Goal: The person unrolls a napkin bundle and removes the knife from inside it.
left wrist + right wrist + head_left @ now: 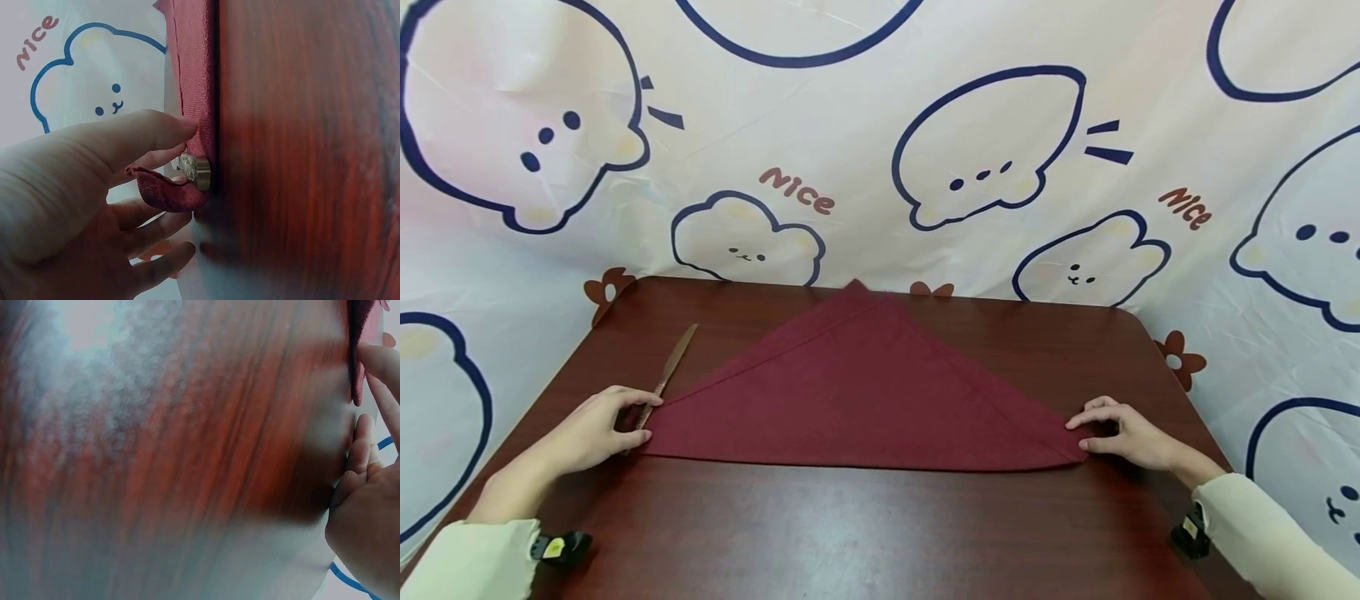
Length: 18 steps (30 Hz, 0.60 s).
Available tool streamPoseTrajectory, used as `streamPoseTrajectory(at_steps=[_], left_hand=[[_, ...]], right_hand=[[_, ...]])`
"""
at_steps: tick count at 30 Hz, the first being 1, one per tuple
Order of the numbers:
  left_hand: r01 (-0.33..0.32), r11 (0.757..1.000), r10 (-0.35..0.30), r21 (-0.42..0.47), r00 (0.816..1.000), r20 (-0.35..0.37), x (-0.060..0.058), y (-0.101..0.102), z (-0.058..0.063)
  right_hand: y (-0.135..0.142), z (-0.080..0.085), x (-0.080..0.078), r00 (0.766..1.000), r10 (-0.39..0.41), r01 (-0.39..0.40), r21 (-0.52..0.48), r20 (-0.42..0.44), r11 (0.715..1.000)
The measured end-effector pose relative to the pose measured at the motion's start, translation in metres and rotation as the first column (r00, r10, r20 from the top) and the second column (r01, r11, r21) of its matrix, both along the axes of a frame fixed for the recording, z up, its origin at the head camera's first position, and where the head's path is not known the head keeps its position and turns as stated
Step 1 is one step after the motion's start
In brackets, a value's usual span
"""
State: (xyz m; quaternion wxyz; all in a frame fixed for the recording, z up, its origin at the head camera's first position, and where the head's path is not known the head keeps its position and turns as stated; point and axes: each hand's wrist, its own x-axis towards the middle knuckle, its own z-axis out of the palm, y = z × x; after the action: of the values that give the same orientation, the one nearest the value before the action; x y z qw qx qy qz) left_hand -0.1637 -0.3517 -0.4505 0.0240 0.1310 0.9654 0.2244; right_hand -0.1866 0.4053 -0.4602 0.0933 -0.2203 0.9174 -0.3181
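A dark red cloth napkin (865, 392) lies folded into a triangle on the brown table, its point toward the back and its long edge toward me. At its left corner my left hand (597, 429) holds the cloth with thumb and fingers. Beside that corner lies a gold-coloured table knife (676, 360), blade toward the back. In the left wrist view the knife's handle end (201, 173) sits between thumb and fingers, with the cloth corner curling up around it. My right hand (1123, 433) grips the right corner between thumb and index finger; its other fingers are curled.
The brown table (865, 533) has rounded back corners. Behind and beside it hangs a white backdrop (850, 125) with blue-outlined cartoon figures. Black wrist cameras (1191, 533) sit at both cream sleeves (482, 558).
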Motion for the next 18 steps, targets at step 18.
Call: streamPoseTrajectory(at_steps=[18], left_hand=[[-0.062, 0.998, 0.062, 0.0, 0.998, 0.01, -0.004, -0.013, -0.003]], right_hand=[[0.001, -0.002, -0.001, 1.0, 0.008, -0.008, -0.006, -0.014, 1.0]])
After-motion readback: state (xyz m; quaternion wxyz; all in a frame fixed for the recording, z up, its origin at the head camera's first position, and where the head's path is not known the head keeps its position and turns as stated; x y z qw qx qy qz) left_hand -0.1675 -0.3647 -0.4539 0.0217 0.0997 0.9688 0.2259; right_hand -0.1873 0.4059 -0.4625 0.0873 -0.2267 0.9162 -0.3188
